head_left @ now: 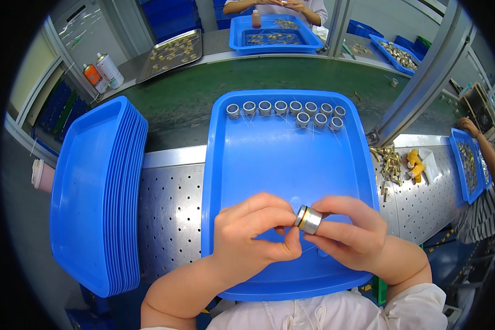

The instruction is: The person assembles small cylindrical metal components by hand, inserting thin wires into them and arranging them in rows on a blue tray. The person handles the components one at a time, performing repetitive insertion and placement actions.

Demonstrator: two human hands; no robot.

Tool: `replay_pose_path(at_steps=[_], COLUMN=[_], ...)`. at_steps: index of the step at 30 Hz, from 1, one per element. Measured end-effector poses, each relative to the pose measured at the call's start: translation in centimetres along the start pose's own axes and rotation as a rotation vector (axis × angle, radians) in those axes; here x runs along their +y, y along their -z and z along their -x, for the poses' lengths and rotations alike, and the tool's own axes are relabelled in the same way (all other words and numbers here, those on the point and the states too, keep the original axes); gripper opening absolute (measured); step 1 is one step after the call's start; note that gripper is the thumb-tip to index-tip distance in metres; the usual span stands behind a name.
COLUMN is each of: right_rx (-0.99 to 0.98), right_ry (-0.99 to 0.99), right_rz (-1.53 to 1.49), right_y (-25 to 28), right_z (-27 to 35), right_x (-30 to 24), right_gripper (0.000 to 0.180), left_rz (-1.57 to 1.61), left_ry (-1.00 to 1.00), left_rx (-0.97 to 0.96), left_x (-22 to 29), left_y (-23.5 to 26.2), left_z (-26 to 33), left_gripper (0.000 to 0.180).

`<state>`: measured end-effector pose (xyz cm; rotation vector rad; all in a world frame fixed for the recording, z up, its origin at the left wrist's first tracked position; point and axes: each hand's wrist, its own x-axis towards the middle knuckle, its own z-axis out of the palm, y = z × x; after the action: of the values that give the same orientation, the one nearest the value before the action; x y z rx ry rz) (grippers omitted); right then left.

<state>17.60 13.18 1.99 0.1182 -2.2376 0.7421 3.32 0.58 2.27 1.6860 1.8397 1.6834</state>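
Over the near part of a blue plastic tray (258,159), both my hands hold one short metal cylinder (309,220) between them. It is silvery, with a yellowish and dark band near its left end. My left hand (256,231) pinches that banded end with thumb and fingers. The plain right end sits between the thumb and fingers of my right hand (352,231). Along the tray's far side stand several similar metal rings (280,105), with thin wires or threads coming off them.
A stack of blue trays (88,192) stands at left. Brass pieces (389,165) and a yellow object (415,164) lie on the perforated metal table at right. Beyond runs a green belt (176,104), with spray cans (110,70) and a metal tray (170,55). Co-workers sit opposite and at right.
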Motion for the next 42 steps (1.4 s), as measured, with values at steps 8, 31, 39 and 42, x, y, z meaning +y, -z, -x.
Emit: replay_pose_path(at_steps=[8,31,39,42], right_rx=[-0.027,-0.054,-0.006,0.001], right_ry=[0.170,0.201,0.054,0.123], right_rz=[0.103,0.117,0.071,0.100], right_y=[0.6,0.4,0.2,0.1], right_z=[-0.1,0.0,0.0,0.1], right_x=[0.6,0.7,0.4,0.6], right_gripper=[0.028,0.029,0.028,0.029], left_rz=[0.115,0.034,0.061,0.112], left_ry=[0.063,0.038,0.014,0.052], left_rx=[-0.006,-0.014,0.007,-0.006], left_x=[-0.1,-0.1,-0.3,-0.4], left_y=[0.0,0.0,-0.3,-0.2], left_z=[-0.1,0.0,-0.1,-0.1], left_gripper=[0.017,0.018,0.022,0.022])
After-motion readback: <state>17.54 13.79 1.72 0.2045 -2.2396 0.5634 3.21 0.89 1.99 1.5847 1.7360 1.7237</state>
